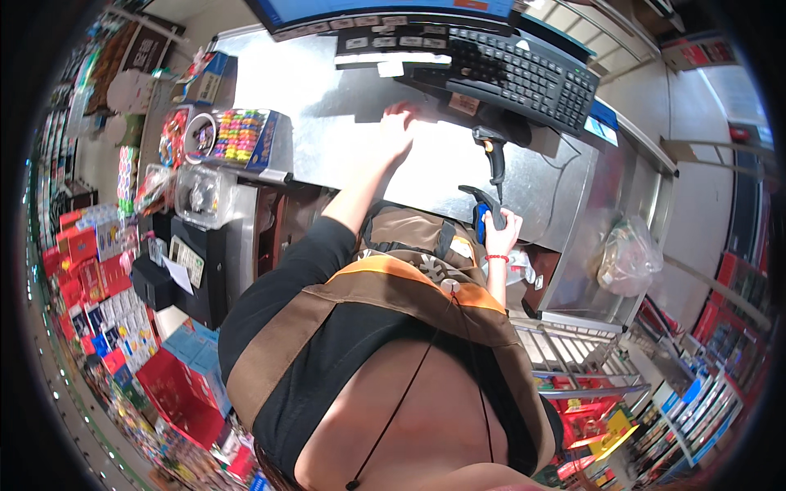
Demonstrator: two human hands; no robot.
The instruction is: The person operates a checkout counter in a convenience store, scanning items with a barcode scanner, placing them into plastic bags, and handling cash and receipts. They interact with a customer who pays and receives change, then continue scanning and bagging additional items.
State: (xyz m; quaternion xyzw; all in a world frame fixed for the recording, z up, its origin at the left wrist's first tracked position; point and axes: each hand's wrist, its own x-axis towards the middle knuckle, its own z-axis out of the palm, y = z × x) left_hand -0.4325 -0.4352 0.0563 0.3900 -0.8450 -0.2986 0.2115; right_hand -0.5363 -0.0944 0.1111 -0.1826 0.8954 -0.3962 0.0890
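My left hand [397, 130] is over the bright metal counter [344, 153], its fingers pointing towards the monitor and holding nothing visible. The fingertips are blurred in the glare. At the counter's front edge, my right hand [505, 227] grips a blue and black handheld barcode scanner [481, 215]. Its head points up and to the left, and my fingers hide part of the handle. A second barcode scanner [493, 156], black with an orange trigger, lies on the counter just beyond that hand.
A black keyboard [528, 77] and a monitor [393, 9] stand at the back. Display boxes with colourful small goods [239, 138] sit at the left counter edge. A thin cable [562, 178] runs at the right. A plastic bag [629, 255] hangs or rests further right.
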